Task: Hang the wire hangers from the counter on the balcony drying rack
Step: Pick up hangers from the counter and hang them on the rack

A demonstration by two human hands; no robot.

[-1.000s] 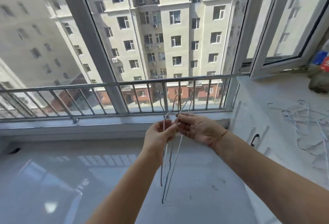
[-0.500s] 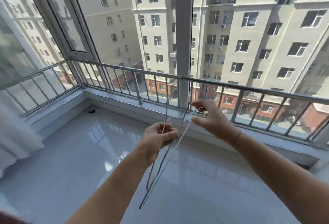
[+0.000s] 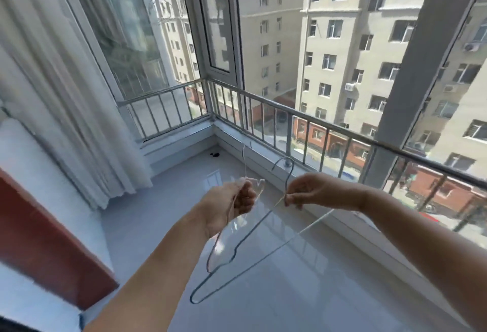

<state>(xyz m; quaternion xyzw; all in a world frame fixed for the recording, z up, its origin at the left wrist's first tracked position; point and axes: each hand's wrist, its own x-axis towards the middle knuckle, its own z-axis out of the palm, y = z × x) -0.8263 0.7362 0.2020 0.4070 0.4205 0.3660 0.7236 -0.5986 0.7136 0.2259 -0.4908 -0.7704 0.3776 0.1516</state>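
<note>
My right hand [image 3: 311,191] pinches the neck of a blue-grey wire hanger [image 3: 259,251], just under its hook; the hanger's triangle hangs down and to the left over the floor. My left hand [image 3: 228,203] is closed on a pale, thin wire hanger [image 3: 220,243] whose hook rises above the fist and whose body hangs below the wrist. The two hangers are apart, a hand's width between my hands. No drying rack is in view.
A metal railing [image 3: 303,118] runs along the windows at the far side and left corner. White curtains [image 3: 63,110] hang at the left beside a red-brown panel [image 3: 50,247]. A glossy white tiled floor [image 3: 303,292] lies below. A small dark object [image 3: 215,154] sits in the corner.
The view has swung left, from the counter with hangers to the balcony corner and curtains. My hands have drawn apart, and the blue-grey hanger has separated from the bunch into my right hand.
</note>
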